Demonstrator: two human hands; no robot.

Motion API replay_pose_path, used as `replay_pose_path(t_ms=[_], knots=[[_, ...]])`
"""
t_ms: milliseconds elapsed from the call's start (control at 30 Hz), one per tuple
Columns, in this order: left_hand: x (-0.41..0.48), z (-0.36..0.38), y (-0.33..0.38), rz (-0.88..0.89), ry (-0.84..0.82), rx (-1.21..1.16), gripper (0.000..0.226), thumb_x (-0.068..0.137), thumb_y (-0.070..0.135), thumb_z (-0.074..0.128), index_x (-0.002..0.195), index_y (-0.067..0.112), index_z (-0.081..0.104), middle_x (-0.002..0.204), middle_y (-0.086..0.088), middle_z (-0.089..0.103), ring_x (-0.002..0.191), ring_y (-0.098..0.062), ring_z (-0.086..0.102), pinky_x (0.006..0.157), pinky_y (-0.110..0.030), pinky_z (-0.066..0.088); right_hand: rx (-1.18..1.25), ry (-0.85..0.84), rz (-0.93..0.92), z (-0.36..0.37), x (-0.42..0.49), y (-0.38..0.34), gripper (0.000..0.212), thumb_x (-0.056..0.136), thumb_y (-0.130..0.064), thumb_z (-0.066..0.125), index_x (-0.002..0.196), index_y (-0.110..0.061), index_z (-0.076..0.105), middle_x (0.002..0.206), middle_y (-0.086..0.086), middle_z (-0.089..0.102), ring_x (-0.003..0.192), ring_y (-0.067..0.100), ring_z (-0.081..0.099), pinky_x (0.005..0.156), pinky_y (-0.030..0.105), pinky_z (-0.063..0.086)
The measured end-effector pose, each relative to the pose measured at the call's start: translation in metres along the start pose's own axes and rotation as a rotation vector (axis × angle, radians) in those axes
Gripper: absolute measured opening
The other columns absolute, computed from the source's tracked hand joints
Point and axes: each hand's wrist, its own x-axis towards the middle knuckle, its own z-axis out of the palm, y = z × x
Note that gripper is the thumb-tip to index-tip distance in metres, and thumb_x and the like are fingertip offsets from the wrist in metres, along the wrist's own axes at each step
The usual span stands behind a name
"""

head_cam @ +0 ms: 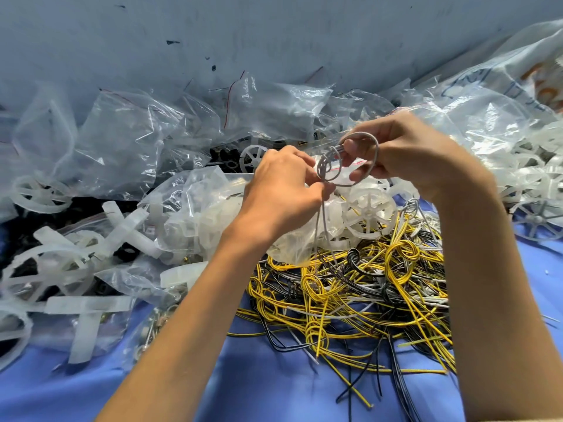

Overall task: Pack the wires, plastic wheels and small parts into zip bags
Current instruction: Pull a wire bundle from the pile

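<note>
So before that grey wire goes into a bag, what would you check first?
1. Grey wire gripped by both hands: ok. The left hand pinches it low and the right hand holds the loop.
2. Wire fully coiled: not ok. A loose tail hangs down toward the wire pile.
3. Tail free of the pile: cannot tell. Its end is lost among the tangled strands.
4. Zip bag within reach: ok. A small one with a red strip sits just behind the coil, at the right hand's fingers.
5. Bag mouth open: cannot tell. The coil and fingers hide it.
</note>
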Motion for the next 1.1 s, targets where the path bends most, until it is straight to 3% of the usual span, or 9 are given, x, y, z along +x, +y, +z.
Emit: replay_pose_path(t_ms=[167,367,567,667,767,867,967,1033,1100], knots=[[-0.001,-0.006,0.0,0.025,-0.093,0.115,0.026,0.09,0.038,0.059,0.068,0.028,0.052,0.111,0.005,0.049,0.109,-0.012,0.036,0.089,-0.029,0.029,-0.233,0.106,0.007,-0.003,0.007,0.012,0.027,0.089,-0.008,0.063,0.07,-0.024,0.07,0.061,-0.004,0.065,0.045,-0.002,0.058,0.043,0.005,0.039],[-0.002,-0.013,-0.003,0.059,-0.179,0.169,0.03,0.091,0.037,0.059,0.064,0.031,0.046,0.101,0.006,0.038,0.101,-0.009,0.03,0.088,-0.028,0.027,-0.279,0.11,0.013,-0.002,0.006,0.017,0.016,0.086,-0.005,0.065,0.083,-0.018,0.074,0.066,-0.002,0.068,0.044,-0.004,0.058,0.041,0.003,0.036],[-0.003,-0.02,-0.003,0.068,-0.249,0.17,0.031,0.091,0.035,0.058,0.064,0.029,0.045,0.089,0.007,0.035,0.102,-0.014,0.035,0.089,-0.03,0.031,-0.283,0.161,-0.047,0.001,0.006,0.012,0.022,0.085,0.0,0.065,0.09,-0.02,0.072,0.066,0.0,0.067,0.043,-0.004,0.057,0.042,0.004,0.039],[-0.002,-0.024,-0.002,0.072,-0.257,0.165,0.032,0.091,0.033,0.058,0.063,0.027,0.045,0.085,0.01,0.034,0.099,-0.016,0.036,0.084,-0.03,0.03,-0.277,0.259,-0.094,0.003,0.007,0.01,0.026,0.083,0.001,0.067,0.09,-0.023,0.071,0.065,-0.003,0.067,0.042,-0.002,0.058,0.047,0.009,0.046],[-0.002,-0.023,-0.004,0.057,-0.194,0.142,0.031,0.09,0.038,0.06,0.063,0.029,0.048,0.09,0.007,0.036,0.1,-0.014,0.036,0.084,-0.03,0.03,-0.316,0.348,-0.133,0.01,0.01,0.009,0.023,0.083,-0.002,0.068,0.094,-0.022,0.073,0.068,-0.003,0.069,0.05,0.004,0.064,0.06,0.025,0.058],[-0.003,-0.017,-0.007,-0.003,-0.103,0.127,0.023,0.087,0.046,0.061,0.069,0.033,0.054,0.102,0.003,0.039,0.109,-0.015,0.037,0.095,-0.035,0.036,-0.366,0.256,-0.076,0.014,0.011,0.009,0.015,0.086,-0.005,0.067,0.085,-0.018,0.074,0.069,-0.004,0.067,0.055,0.014,0.068,0.068,0.038,0.06],[-0.002,-0.012,-0.006,-0.056,-0.071,0.127,0.018,0.087,0.05,0.06,0.075,0.036,0.057,0.104,-0.001,0.045,0.111,-0.021,0.044,0.094,-0.034,0.037,-0.454,0.193,0.009,0.014,0.012,0.01,0.021,0.088,-0.009,0.065,0.073,-0.022,0.07,0.072,-0.011,0.066,0.057,0.016,0.07,0.074,0.041,0.059],[0.0,-0.011,-0.006,-0.054,-0.061,0.138,0.019,0.087,0.048,0.06,0.074,0.034,0.06,0.1,-0.003,0.058,0.105,-0.021,0.053,0.086,-0.03,0.04,-0.494,0.086,0.029,0.017,0.011,0.007,0.018,0.091,-0.005,0.057,0.083,-0.01,0.072,0.076,-0.01,0.068,0.056,0.015,0.07,0.076,0.047,0.058],[0.001,-0.011,-0.007,-0.061,-0.06,0.128,0.021,0.088,0.046,0.06,0.076,0.03,0.067,0.083,0.003,0.065,0.092,-0.018,0.058,0.076,-0.026,0.038,-0.495,-0.025,0.044,0.019,0.01,0.002,0.02,0.093,0.001,0.045,0.098,0.007,0.064,0.079,-0.008,0.07,0.055,0.014,0.07,0.075,0.054,0.056]])
